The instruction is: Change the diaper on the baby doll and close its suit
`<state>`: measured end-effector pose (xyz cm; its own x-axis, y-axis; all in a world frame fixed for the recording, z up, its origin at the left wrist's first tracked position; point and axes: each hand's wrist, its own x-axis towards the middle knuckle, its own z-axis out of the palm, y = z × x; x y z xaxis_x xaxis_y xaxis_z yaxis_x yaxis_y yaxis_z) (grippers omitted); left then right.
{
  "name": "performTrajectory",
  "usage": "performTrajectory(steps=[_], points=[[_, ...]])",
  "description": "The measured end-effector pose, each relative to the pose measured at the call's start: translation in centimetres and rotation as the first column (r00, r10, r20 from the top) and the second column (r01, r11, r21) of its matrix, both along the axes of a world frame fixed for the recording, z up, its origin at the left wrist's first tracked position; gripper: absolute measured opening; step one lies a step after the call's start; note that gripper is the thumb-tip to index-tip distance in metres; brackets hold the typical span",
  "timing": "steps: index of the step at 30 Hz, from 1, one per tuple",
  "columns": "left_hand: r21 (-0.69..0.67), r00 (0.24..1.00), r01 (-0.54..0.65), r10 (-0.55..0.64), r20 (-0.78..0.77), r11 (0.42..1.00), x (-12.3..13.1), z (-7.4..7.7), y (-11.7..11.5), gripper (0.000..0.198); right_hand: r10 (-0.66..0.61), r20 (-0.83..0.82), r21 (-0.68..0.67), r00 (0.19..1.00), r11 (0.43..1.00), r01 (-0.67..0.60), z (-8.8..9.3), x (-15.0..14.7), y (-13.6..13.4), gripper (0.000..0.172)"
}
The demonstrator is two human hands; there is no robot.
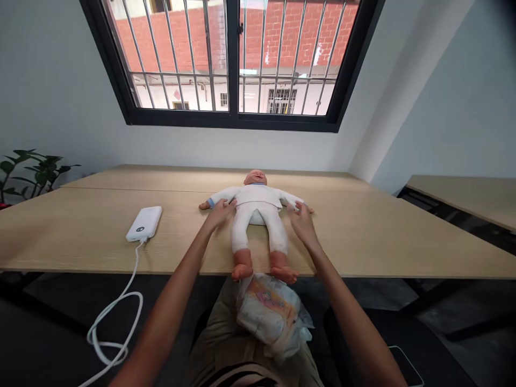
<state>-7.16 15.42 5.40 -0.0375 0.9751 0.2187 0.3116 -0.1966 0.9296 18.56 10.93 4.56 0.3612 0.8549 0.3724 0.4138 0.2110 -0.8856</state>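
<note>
A baby doll [258,196] in a white top and white trousers lies on its back on the table, head toward the window and bare feet at the front edge. A whitish piece shows between its legs. My left hand [220,213] is at the doll's side by the waist, fingers stretched out under its sleeve. On the other side, my right hand [302,221] is beside the doll's other forearm, fingers apart and near the cuff. Whether the fingertips press on the cloth is too small to tell. A clear plastic pack of diapers [268,312] rests on my lap.
On the wooden table [355,236], a white power bank [145,223] lies to the left, with a white cable [135,301] hanging off the front edge. A phone [405,365] lies at lower right. A plant [38,174] stands at far left; a barred window [231,64] is behind.
</note>
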Motion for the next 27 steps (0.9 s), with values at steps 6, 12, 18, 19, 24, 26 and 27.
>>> performTrajectory(steps=[6,12,18,19,24,26,27], points=[[0.339,0.993,-0.106,0.084,0.079,0.935,0.0,-6.0,-16.9,0.031,0.198,0.031,-0.054,0.980,0.979,-0.196,-4.7,1.0,-16.2,0.033],[-0.153,0.989,0.111,-0.094,0.115,0.982,-1.1,-11.0,-21.7,0.028,0.455,0.094,-0.363,0.886,0.844,-0.395,-7.0,0.7,-18.1,0.042],[-0.268,0.827,0.561,-0.520,0.213,0.783,-2.5,-10.6,-21.1,0.072,0.868,-0.135,-0.578,0.478,0.323,-0.749,-0.2,-0.8,-21.6,0.057],[-0.273,0.810,0.585,-0.567,0.150,0.764,-2.5,-10.2,-21.3,0.066,0.901,-0.176,-0.554,0.397,0.242,-0.796,0.9,-0.7,-22.0,0.051],[-0.234,0.659,0.736,-0.751,0.034,0.636,-2.1,-8.1,-23.0,0.023,0.786,-0.216,-0.573,0.579,0.379,-0.727,-1.4,2.3,-21.3,0.049],[-0.135,0.666,0.745,-0.740,0.094,0.654,-1.8,-8.2,-23.5,0.025,0.650,-0.311,-0.709,0.693,0.326,-0.625,-4.6,3.5,-20.8,0.069],[-0.092,0.688,0.726,-0.713,0.137,0.682,-1.6,-8.3,-23.7,0.025,0.567,-0.402,-0.743,0.719,0.257,-0.618,-6.1,3.7,-20.7,0.074]])
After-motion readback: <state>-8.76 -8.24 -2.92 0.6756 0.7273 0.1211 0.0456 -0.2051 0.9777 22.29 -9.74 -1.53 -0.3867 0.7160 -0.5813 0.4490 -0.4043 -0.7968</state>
